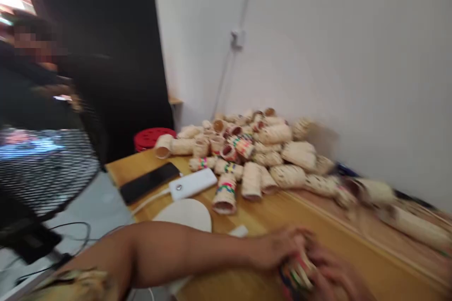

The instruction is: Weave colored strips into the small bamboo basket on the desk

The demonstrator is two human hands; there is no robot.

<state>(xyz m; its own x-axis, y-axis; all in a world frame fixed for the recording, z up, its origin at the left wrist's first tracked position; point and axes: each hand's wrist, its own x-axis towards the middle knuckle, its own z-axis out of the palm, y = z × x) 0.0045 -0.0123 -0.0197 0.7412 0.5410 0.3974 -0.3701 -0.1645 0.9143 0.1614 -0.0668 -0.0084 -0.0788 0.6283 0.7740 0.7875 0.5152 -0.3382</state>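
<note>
At the lower right, my left hand (282, 247) reaches in from the left and closes round the upper end of a woven piece (300, 270) with red, green and cream bands. The fingers of my right hand (334, 270) wrap its right side. Both hands are blurred, and part of the piece lies hidden behind the fingers. Beyond them, a large pile of cream woven tubes (273, 134) rests against the wall. A tube with coloured bands (226, 193) stands near the front of the pile.
On the wooden table (254, 225) lie a black phone (150, 182), a white power bank (193, 184) with a cable and a round white object (187, 211). A red stool (153, 137) stands behind. At the far left is another person (28, 84) beside a mesh chair (45, 174).
</note>
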